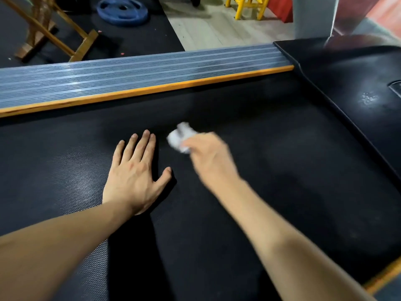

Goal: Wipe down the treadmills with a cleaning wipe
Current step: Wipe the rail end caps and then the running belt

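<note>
Head view has us looking down on a treadmill belt (238, 192), black rubber with a fine dimpled weave that catches light in a pale patch at lower left. Our left hand (136, 170) lies flat on the belt, fingers straight and slightly spread, thumb out to the side. Our right hand (208, 155) is blurred; its fingers curl round a crumpled white cleaning wipe (180, 137), a small wadded lump on or just above the belt, just beside the left fingertips. We cannot tell whether the wipe touches the rubber.

Along the far edge runs a ribbed grey side rail (130, 74) with fine lengthwise grooves, edged by an orange strip (152, 90). At right, a smooth black motor cover (358, 88) carries a faint whitish smudge and is cut off by the frame. Beyond lie a round blue weight plate (122, 10), a wooden frame (54, 35) and yellow legs (243, 7), all partly cropped at the top.
</note>
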A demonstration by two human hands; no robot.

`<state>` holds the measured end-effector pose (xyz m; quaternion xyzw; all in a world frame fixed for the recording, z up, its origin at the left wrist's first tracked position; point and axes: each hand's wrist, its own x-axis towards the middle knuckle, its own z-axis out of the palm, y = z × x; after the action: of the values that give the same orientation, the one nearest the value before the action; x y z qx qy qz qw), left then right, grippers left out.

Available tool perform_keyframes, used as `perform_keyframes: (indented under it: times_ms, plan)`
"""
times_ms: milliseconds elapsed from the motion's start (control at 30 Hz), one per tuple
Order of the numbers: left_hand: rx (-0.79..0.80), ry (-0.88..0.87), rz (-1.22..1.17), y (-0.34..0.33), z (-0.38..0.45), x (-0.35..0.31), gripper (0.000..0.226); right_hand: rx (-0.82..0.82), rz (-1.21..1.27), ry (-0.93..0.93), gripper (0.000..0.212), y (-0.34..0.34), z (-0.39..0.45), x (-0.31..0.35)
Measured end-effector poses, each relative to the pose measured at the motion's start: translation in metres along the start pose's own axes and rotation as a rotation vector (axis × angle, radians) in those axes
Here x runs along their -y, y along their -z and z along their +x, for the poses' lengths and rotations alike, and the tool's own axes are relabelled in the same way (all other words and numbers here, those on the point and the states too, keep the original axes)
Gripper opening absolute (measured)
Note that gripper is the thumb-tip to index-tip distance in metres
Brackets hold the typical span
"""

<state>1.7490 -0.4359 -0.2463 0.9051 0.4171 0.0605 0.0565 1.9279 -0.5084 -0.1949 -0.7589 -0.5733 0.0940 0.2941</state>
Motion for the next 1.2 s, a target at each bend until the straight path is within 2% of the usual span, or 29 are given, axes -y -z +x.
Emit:
perform_keyframes:
  times_ms: [67,100,233,300,400,500,533,567,700,767,833,867,933,967,1033,1067,1100,1200]
  plan:
    - [-0.001,0.001,0.000,0.000,0.000,0.000,0.091,0.054,-0.033,0.237,0.036,-0.014,-0.021,0.008]
    - [0.000,0.000,0.002,0.000,0.000,0.000,0.091,0.019,-0.066,0.243,0.036,-0.005,-0.017,-0.008]
    - [-0.005,0.001,0.023,-0.001,0.001,0.000,0.090,-0.195,-0.400,-0.227,0.031,0.063,0.011,-0.103]
    - [-0.003,0.003,0.020,-0.001,0.001,0.000,0.090,-0.233,-0.503,-0.348,0.029,0.076,0.008,-0.116]
    - [0.001,0.007,0.018,-0.001,0.000,-0.001,0.090,-0.102,-0.372,-0.229,0.026,0.041,-0.011,-0.056]
    - [0.001,0.005,0.009,0.000,0.000,-0.001,0.091,0.044,-0.162,0.131,0.025,0.000,-0.050,0.000]
    - [-0.001,0.002,0.004,0.000,0.000,-0.001,0.091,0.062,-0.130,0.175,0.028,0.001,-0.052,-0.004]
    - [0.000,-0.003,-0.002,0.001,0.000,-0.001,0.090,0.034,-0.136,0.134,0.031,0.011,-0.047,-0.019]
    - [-0.011,0.006,0.010,0.000,-0.002,-0.002,0.090,-0.240,-0.401,-0.314,0.030,0.077,-0.023,-0.117]
    - [-0.012,0.005,0.007,0.000,0.000,-0.001,0.090,-0.253,-0.526,-0.403,0.028,0.084,-0.023,-0.123]
    - [-0.003,0.004,0.010,0.001,0.001,-0.001,0.090,-0.219,-0.463,-0.351,0.033,0.057,-0.029,-0.085]
    - [-0.003,0.004,0.009,0.000,0.001,0.000,0.090,-0.187,-0.315,-0.318,0.034,0.041,-0.036,-0.056]
    - [-0.006,0.001,-0.002,0.000,0.000,0.001,0.091,-0.061,-0.113,-0.077,0.030,0.006,-0.060,-0.008]
    - [-0.006,-0.002,-0.009,-0.001,0.000,0.001,0.091,-0.003,-0.105,0.056,0.030,-0.008,-0.074,0.007]
    - [-0.006,0.000,-0.016,0.000,-0.001,0.001,0.091,0.012,-0.091,0.219,0.027,-0.002,-0.080,-0.006]
    - [-0.008,0.003,-0.013,0.000,0.000,0.000,0.092,-0.030,-0.146,0.222,0.028,0.010,-0.072,-0.032]
    - [-0.011,0.006,-0.008,0.001,0.001,0.000,0.092,-0.082,-0.265,0.135,0.029,0.028,-0.062,-0.054]
    - [-0.016,0.005,-0.003,0.000,0.001,-0.001,0.092,-0.206,-0.567,-0.309,0.033,0.084,-0.055,-0.137]
